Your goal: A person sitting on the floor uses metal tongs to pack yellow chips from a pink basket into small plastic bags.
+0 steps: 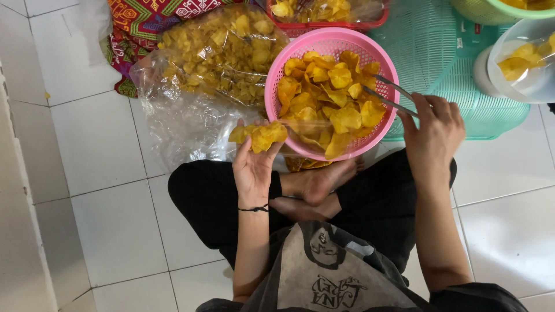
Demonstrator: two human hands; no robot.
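I sit cross-legged on a white tiled floor. My left hand holds a small clear bag with yellow chips in it, right beside the rim of a pink basket. The basket is heaped with yellow chips. My right hand grips metal tongs whose tips reach into the chips at the basket's right side.
A large clear plastic bag of chips lies on the floor behind the basket, on a patterned cloth. A teal basket, a red tray of chips, a green basket and a white container stand at the back right.
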